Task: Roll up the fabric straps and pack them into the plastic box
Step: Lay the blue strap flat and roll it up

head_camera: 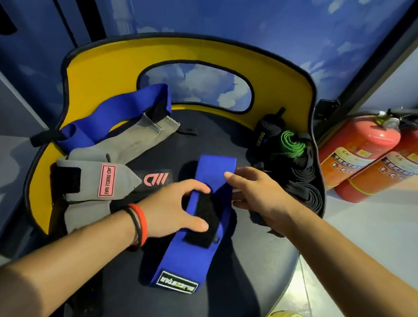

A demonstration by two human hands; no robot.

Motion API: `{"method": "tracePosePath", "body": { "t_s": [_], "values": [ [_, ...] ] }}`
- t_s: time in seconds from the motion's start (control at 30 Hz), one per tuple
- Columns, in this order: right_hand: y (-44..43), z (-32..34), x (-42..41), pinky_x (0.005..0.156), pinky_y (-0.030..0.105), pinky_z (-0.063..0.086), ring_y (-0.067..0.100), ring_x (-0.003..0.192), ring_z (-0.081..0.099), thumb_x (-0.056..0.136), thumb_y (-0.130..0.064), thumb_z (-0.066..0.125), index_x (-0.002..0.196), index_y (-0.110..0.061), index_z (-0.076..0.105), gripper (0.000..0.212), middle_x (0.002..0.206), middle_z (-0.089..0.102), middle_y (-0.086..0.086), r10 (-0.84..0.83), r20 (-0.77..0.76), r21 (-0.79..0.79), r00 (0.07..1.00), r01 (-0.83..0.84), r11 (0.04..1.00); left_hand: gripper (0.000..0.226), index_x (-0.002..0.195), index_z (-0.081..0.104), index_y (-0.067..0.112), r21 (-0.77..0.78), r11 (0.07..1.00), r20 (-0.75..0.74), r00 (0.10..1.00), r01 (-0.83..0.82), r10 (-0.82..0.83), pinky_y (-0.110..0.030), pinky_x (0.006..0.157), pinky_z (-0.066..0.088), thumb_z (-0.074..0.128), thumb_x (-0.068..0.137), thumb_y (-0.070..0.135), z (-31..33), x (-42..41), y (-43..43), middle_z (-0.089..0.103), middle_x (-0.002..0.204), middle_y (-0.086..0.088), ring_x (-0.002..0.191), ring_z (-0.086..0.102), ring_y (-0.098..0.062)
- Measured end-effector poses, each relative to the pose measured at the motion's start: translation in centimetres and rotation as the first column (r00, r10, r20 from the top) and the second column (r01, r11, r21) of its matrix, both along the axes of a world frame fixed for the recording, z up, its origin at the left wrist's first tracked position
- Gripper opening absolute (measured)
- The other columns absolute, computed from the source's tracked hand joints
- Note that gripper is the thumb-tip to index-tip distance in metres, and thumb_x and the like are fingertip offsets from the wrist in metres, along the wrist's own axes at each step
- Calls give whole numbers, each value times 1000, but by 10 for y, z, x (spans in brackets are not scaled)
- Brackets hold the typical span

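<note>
– Head cam: strap position?
– Strap point(186, 255) centre frame, lying on seat point(255, 268), folded over at its far end, label end at lower centre.
– Hands?
– Left hand point(179, 207) grips the folded part at the black velcro patch, thumb on the lower side. Right hand point(258, 192) pinches the strap's right edge, index on top.
– Rest?
– Second blue strap point(129, 112) and grey wrap point(111, 181) left; black rolls point(302, 176) right; extinguishers point(359, 154) far right.

Dim, bluish indoor light falls from above; soft shadows pool under the forearms. Wide-angle distortion bends the edges, and slight blur softens fine detail throughout.
</note>
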State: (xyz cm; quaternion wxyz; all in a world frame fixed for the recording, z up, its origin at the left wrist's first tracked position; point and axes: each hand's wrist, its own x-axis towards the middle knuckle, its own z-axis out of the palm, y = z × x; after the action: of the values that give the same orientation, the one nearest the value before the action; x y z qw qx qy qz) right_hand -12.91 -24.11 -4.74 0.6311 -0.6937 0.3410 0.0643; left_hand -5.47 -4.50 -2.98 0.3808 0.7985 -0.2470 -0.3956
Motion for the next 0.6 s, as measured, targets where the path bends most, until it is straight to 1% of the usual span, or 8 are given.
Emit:
{"method": "tracePosePath", "body": {
  "t_s": [0.13,0.2,0.23,0.27,0.33,0.4,0.47,0.6],
  "values": [
    [0,-8,4,76,36,60,22,98,70,94,-25,72,122,-14,62,31,115,71,8,-83,0,3,997,83,997,73,141,50,38,134,980,66,985,150,-160,-30,85,51,83,79,19,-1,-12,5,54,123,0,113,55,-21],
    [-2,-6,4,68,31,55,20,90,66,94,-14,71,104,-13,62,14,103,68,9,-136,37,-5,990,136,991,79,145,46,38,112,978,79,979,178,-187,-16,65,50,82,80,14,-6,-8,7,61,122,-5,89,65,-4],
    [-3,-3,4,68,30,55,19,86,63,95,-10,69,92,-15,59,11,91,64,7,-162,63,4,985,162,987,84,148,41,38,88,981,86,980,171,-179,-11,59,46,81,80,11,-7,-6,8,65,116,-1,93,29,13],
    [-5,0,4,70,30,55,18,81,60,96,-7,66,83,-17,54,20,82,59,5,-190,96,34,977,188,982,90,151,35,38,54,988,85,985,146,-150,-10,58,46,81,80,7,-9,-1,8,67,112,5,50,36,2],
    [-7,10,4,71,30,53,15,71,54,98,-3,61,79,-19,50,27,75,53,4,-242,179,161,954,214,963,97,152,29,39,-8,998,55,996,66,-65,-16,68,53,81,78,4,-10,6,8,59,122,14,57,57,1],
    [-10,20,3,70,29,48,14,65,49,98,-4,59,79,-19,54,25,74,53,4,-277,252,288,927,202,936,75,139,48,33,-25,999,64,998,-27,29,-28,80,58,84,77,11,-11,14,8,64,108,12,72,67,-1],
    [-14,29,2,68,25,45,12,65,47,98,-7,59,77,-22,55,26,73,51,1,-299,278,387,913,179,905,24,91,66,24,40,997,211,976,-66,56,-32,73,54,85,77,27,-12,21,8,63,81,8,63,60,-6],
    [-15,38,-1,70,20,50,9,72,51,90,-19,69,88,-28,57,15,83,53,-4,-283,236,553,930,111,826,33,62,59,18,-1,984,363,917,-179,168,-31,57,33,81,80,34,-14,32,6,44,55,7,53,39,-14]
  ]
}}
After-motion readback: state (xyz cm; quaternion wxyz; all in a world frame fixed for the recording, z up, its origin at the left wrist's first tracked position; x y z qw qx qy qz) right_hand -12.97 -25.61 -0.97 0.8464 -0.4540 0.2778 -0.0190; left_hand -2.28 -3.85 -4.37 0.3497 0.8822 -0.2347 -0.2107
